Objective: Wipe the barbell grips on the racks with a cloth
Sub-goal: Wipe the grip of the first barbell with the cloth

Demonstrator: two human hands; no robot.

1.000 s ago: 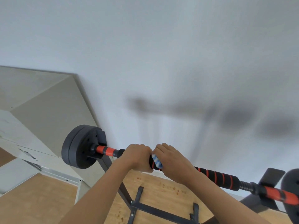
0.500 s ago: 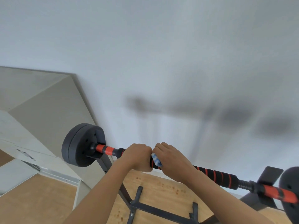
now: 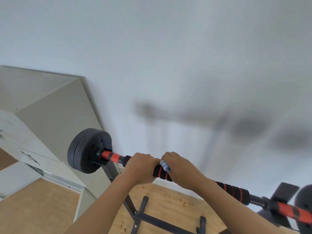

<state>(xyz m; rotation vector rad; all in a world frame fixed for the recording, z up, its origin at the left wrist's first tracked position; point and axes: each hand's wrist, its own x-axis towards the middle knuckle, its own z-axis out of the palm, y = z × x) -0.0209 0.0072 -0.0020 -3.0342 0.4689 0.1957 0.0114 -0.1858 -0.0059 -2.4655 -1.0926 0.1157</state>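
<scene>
A barbell [image 3: 231, 189] with black foam grips striped in red lies across a black rack, running from upper left to lower right. My left hand [image 3: 140, 168] is wrapped around the bar just left of the middle. My right hand [image 3: 182, 169] grips the bar right beside it, pressing a blue-and-white cloth [image 3: 165, 165] against the foam grip; only a small fold of cloth shows between the hands. A black weight plate [image 3: 86, 150] sits on the bar's left end, and another plate [image 3: 303, 205] is partly cut off at the right edge.
The black rack frame [image 3: 152, 218] with its uprights and crossbar stands on a wooden floor [image 3: 33, 208] below the bar. A white wall [image 3: 168, 65] is close behind. A grey-white cabinet or panel [image 3: 42, 115] stands at the left.
My right hand has slid slightly to the right along the bar, so a short stretch of striped grip now shows between the hands. The left hand keeps its hold.
</scene>
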